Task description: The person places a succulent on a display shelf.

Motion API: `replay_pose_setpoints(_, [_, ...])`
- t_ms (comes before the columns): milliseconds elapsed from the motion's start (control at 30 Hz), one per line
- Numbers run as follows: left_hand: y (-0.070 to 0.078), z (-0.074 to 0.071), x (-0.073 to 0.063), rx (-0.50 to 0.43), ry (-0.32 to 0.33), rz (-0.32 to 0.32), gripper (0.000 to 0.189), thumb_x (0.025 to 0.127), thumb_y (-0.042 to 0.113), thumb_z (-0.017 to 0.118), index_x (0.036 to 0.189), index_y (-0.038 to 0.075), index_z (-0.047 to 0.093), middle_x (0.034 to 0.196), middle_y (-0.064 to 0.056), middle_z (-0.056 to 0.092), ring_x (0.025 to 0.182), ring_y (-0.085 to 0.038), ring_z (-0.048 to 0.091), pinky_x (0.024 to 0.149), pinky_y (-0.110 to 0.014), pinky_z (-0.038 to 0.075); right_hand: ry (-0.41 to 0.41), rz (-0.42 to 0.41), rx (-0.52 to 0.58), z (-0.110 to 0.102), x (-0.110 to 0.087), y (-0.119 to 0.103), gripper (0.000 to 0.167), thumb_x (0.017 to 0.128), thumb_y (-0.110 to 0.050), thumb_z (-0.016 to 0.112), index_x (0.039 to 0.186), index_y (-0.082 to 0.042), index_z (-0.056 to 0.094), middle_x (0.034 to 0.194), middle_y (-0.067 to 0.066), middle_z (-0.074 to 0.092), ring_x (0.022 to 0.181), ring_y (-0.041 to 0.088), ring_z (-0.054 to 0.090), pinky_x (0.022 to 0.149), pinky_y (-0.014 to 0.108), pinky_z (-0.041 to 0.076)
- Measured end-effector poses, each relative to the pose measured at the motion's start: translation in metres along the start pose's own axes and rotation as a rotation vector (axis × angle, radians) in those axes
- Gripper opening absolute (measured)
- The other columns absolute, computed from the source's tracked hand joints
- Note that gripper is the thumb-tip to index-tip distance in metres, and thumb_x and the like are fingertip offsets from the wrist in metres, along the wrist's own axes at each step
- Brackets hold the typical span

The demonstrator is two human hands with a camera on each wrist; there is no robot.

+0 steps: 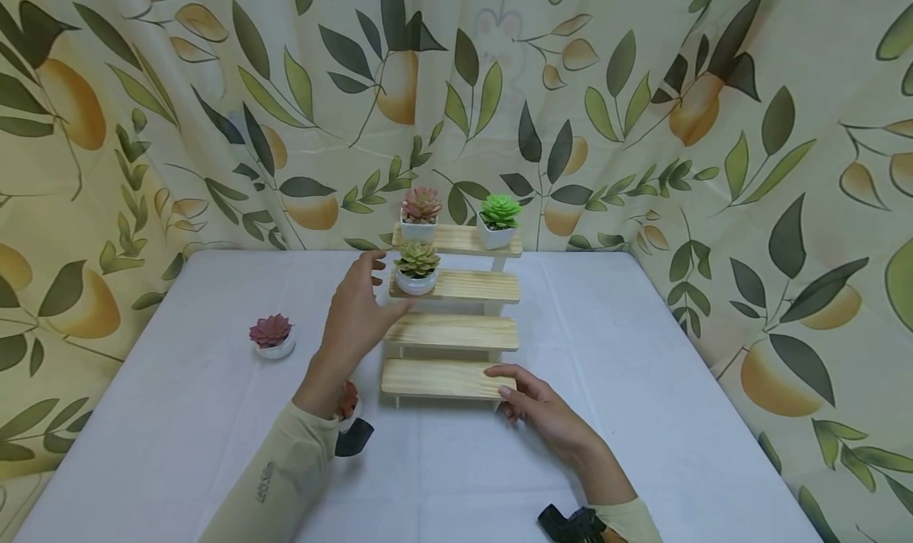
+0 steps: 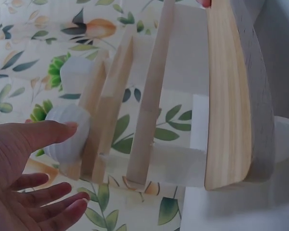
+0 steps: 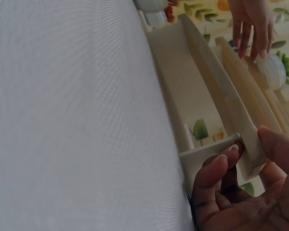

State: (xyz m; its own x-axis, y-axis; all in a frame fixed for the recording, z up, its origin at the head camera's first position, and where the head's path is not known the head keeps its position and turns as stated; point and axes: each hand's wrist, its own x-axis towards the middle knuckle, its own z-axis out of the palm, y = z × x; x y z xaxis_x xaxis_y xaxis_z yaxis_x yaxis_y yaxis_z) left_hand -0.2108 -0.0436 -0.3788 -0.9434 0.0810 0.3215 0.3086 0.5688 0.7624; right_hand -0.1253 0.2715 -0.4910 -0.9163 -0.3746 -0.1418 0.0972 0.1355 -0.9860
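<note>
A four-tier wooden display stand (image 1: 452, 333) has a potted succulent with yellowish-green leaves (image 1: 418, 259) at the left end of its second tier from the top. My left hand (image 1: 357, 313) is beside that white pot, fingers spread apart; in the left wrist view the thumb (image 2: 43, 133) overlaps the pot (image 2: 70, 134). At the stand's lowest tier, my right hand (image 1: 545, 416) pinches the right front corner, thumb on the board and curled fingers beneath it, as the right wrist view shows. On the top tier stand a pink succulent (image 1: 419, 212) and a bright green one (image 1: 499, 220).
A dark pink succulent in a white pot (image 1: 273, 337) sits left on the white tablecloth (image 1: 192, 400). Another reddish one (image 1: 348, 400) is partly hidden behind the left forearm. A leaf-and-fruit patterned curtain (image 1: 456, 91) hangs behind the table and along both sides.
</note>
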Motion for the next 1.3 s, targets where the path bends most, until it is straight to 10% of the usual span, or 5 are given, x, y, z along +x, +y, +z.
replay_pose_setpoints(1300, [-0.054,-0.017,-0.021,0.150,-0.047,-0.052,0.071,0.085,0.018,0.087,0.143,0.000,0.050,0.135,-0.021,0.053,0.119,-0.039,0.055,0.096,-0.055,0.050,0.006,0.003,-0.004,0.000,0.000,0.003,0.039,0.109,-0.028,0.056,0.146,-0.013,0.056,0.104,0.014,0.049,0.083,0.024,0.052,0.070,0.029,0.048])
